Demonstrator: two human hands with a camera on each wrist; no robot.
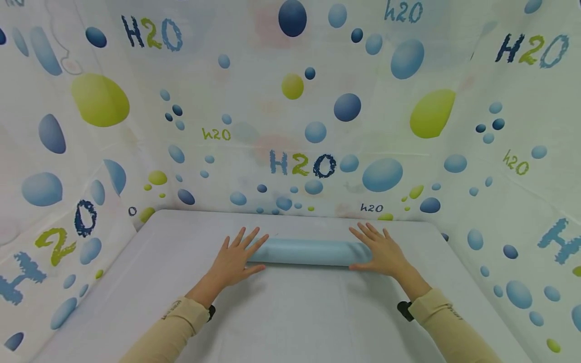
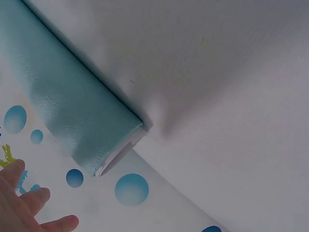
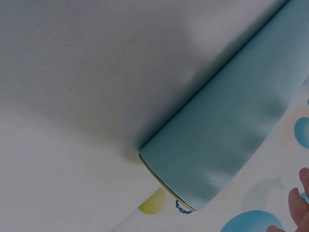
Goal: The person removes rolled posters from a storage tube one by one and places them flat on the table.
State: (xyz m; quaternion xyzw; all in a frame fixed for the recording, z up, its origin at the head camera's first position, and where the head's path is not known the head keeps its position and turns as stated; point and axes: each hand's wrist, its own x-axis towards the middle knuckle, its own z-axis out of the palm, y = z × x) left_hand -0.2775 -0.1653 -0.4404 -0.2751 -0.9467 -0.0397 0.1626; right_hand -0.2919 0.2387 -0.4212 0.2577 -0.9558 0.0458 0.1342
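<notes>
A light blue roll of smooth sheet material (image 1: 308,252) lies crosswise on the white table. Fine wrinkles mark its surface, and its open left end shows a white inside in the left wrist view (image 2: 91,104). By that end my left hand (image 1: 236,257) is held with its fingers spread wide. My right hand (image 1: 383,252), also spread, is at the roll's other end, partly covering it in the head view. Neither hand grips the roll; the wrist views show fingertips apart from it, while the thumbs are out of sight there.
The white tabletop (image 1: 290,312) reaches toward the front, with hand shadows on it. Behind and on both sides hangs a white curtain (image 1: 254,91) printed with blue and green drops and "H2O" lettering. Dark straps (image 1: 405,311) show at the wrists below beige sleeves (image 1: 454,322).
</notes>
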